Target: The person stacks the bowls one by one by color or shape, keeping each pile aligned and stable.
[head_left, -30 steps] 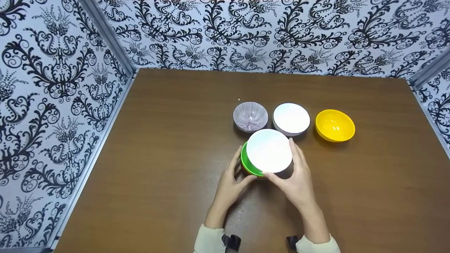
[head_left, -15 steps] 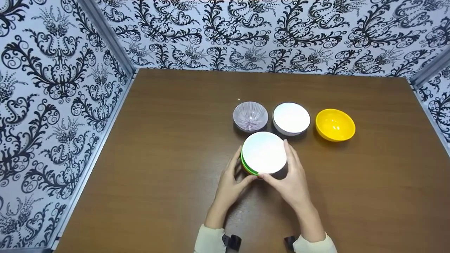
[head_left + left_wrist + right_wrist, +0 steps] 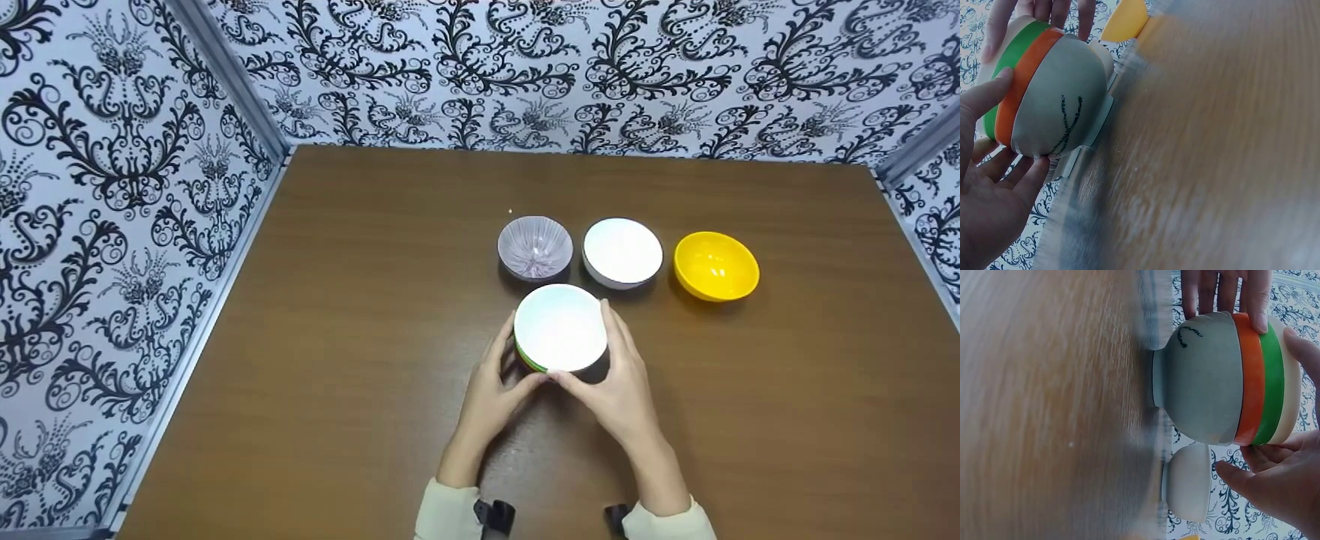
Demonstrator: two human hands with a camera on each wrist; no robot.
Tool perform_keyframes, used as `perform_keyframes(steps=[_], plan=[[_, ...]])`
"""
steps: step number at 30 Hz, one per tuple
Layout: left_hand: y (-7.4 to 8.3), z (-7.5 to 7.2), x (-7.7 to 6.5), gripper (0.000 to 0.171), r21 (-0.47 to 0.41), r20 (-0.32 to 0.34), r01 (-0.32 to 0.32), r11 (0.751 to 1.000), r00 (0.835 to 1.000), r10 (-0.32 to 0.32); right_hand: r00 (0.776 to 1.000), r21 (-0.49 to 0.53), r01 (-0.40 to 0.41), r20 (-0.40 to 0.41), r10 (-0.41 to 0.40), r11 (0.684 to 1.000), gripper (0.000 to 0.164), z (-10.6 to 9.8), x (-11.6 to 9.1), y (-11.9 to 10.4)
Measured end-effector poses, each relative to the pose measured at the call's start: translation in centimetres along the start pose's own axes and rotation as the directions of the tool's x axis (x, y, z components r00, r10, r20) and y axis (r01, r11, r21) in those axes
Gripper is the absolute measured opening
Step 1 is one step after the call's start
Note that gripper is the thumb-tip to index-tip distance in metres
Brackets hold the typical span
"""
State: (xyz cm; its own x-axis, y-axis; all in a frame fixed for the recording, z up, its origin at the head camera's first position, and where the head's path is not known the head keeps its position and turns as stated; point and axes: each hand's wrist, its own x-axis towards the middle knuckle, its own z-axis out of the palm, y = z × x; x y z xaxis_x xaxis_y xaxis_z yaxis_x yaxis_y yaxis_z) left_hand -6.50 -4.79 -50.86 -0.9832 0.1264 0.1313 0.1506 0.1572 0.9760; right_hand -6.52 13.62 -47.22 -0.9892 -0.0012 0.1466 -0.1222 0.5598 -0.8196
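A stack of nested bowls stands on the wooden table in front of me. At its base is a pale grey bowl [image 3: 1204, 382] with dark line marks. Above it sit an orange bowl [image 3: 1252, 382], a green bowl [image 3: 1273, 385] and, on top, a white bowl [image 3: 561, 328]. My left hand [image 3: 491, 390] grips the stack from the left, its thumb on the green and orange bands in the left wrist view. From the right, my right hand [image 3: 622, 394] holds the white bowl between thumb and fingers, thumb tips close together at the front.
Behind the stack, a ribbed clear purplish bowl [image 3: 535, 248], another white bowl [image 3: 622, 253] and a yellow bowl [image 3: 716, 266] stand in a row on the table [image 3: 360, 300]. Patterned walls [image 3: 525, 75] close off the back and sides.
My right hand has moved the white bowl left and slightly nearer, down into the green bowl, which it now nearly covers in the head view. The left hand has stayed in place.
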Motion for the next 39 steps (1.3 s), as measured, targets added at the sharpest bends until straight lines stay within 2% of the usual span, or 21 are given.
perform_keyframes(steps=[19,26,39], plan=[[0.09,-0.03,0.02,0.089,-0.037,-0.012,0.004,0.999,1.0,-0.004,1.0,-0.005,-0.005,0.003,0.005,1.0,0.11,0.21,-0.1,-0.07],[-0.04,-0.02,0.1,0.091,0.005,-0.007,-0.005,1.0,1.0,0.005,1.0,0.021,0.013,-0.002,-0.013,1.0,0.112,0.29,-0.12,0.03],[0.0,0.0,-0.01,0.091,-0.009,-0.007,0.002,1.0,1.0,-0.002,1.0,0.036,-0.002,0.008,0.002,0.999,0.114,0.27,-0.23,-0.02]])
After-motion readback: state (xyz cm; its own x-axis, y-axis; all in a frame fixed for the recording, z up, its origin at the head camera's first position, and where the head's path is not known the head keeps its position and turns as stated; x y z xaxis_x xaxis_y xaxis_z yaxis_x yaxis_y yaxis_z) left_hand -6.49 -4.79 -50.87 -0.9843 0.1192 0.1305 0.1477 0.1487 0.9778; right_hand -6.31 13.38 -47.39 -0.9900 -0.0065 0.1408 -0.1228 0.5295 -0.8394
